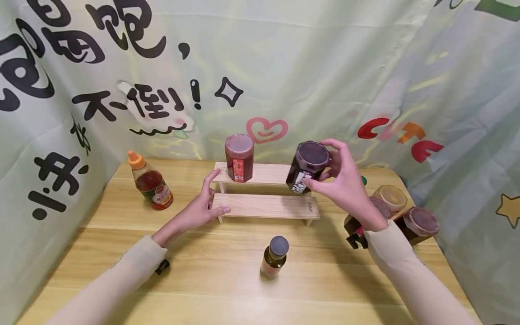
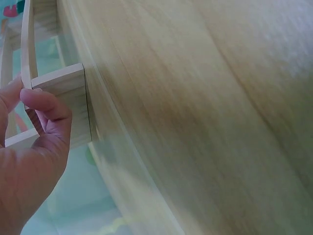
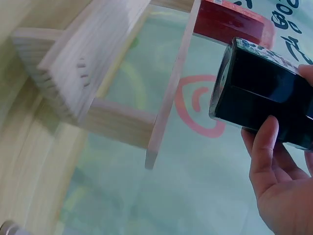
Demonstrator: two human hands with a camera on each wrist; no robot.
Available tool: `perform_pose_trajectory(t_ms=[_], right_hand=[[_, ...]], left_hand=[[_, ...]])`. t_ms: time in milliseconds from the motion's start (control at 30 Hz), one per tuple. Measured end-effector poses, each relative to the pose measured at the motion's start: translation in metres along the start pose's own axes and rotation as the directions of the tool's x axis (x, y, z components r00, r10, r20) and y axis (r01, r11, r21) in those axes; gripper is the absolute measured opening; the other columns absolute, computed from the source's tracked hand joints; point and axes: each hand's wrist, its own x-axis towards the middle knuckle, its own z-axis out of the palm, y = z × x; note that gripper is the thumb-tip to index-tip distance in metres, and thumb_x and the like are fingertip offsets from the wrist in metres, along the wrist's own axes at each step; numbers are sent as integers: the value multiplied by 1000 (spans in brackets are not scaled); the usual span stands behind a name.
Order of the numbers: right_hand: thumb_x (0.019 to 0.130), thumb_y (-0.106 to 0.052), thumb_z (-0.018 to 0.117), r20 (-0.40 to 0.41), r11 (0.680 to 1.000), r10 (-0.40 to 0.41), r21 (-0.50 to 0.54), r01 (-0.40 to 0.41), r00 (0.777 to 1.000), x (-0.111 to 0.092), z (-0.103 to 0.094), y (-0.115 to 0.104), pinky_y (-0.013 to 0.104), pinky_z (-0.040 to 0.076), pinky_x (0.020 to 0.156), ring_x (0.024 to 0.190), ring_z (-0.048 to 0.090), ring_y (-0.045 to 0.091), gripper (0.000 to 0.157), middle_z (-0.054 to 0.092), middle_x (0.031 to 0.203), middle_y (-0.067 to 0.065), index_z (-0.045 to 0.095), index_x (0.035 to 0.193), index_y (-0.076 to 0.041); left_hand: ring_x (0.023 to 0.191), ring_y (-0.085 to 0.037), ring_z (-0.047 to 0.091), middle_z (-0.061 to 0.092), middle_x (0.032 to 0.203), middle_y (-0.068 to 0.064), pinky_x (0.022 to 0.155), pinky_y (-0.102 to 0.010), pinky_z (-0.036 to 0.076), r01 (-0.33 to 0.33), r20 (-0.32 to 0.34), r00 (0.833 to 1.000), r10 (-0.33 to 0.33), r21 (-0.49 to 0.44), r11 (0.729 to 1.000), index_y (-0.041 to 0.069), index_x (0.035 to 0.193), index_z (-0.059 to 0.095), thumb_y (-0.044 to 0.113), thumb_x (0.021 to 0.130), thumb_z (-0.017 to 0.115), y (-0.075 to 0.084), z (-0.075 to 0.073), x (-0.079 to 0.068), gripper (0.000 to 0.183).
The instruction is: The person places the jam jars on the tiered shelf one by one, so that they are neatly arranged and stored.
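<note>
Orange-capped bottle: stands on the counter (image 1: 219,300), left of the wooden rack, well apart from it; the bottle itself is (image 1: 154,186).
Left hand: the hand (image 1: 198,206) has its fingers curled narrow about the left end of the wooden rack (image 1: 260,206); should that hold slacken, the light-looking rack might slide or tip under an uneven load.
Red jar: upright on the upper tier, toward its left end (image 1: 239,158); a jolt to the boards could topple it.
Blue-grey-capped bottle: on the counter before the rack (image 1: 274,257), probably at risk only from a low sleeve.
Dark jar: tilted, above the right part of the upper tier and apart from it (image 1: 307,166); set down at this slant, it could catch an edge and roll.
Right hand: fingers (image 3: 266,147) grip the dark jar; smooth sides could slip if the hand (image 1: 345,180) loosens.
Right-side jars: partly behind the right forearm (image 1: 422,222); a dropped elbow could knock them.
</note>
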Motion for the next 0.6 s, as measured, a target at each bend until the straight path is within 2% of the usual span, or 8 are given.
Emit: perform_pose_trajectory(t_ms=[233,367,533,600], right_hand=[[83,-4,95,66,998,35,59,-39,997,26,20,7,28,59,75,96,69,25,93,67,128,7,43,158,-21],[83,-6,95,93,994,66,81,-74,993,36,28,12,29,59,76,98,69,29,93,67,128,8,42,158,-21],[84,-7,95,116,992,69,99,-80,991,45,38,18,29,58,78,99,69,33,94,67,129,11,41,160,-15],[84,-7,95,117,992,69,100,-80,991,47,41,21,29,58,78,99,69,33,93,67,128,11,42,160,-16]], left_hand=[[74,-24,50,49,114,-25,56,-29,48,-6,-7,1000,6,-3,1000,37,174,3,15,98,86,-2,2,1,114],[73,-24,51,49,115,-26,55,-29,48,-3,-7,1000,3,-6,1000,36,174,3,14,98,86,-2,2,2,115],[73,-22,49,50,114,-24,55,-30,48,-5,-8,1000,5,5,1000,36,174,3,15,98,86,-2,2,2,115],[72,-22,49,51,112,-22,55,-30,48,-9,-8,1000,9,13,1000,37,174,3,16,98,86,-3,2,1,114]])
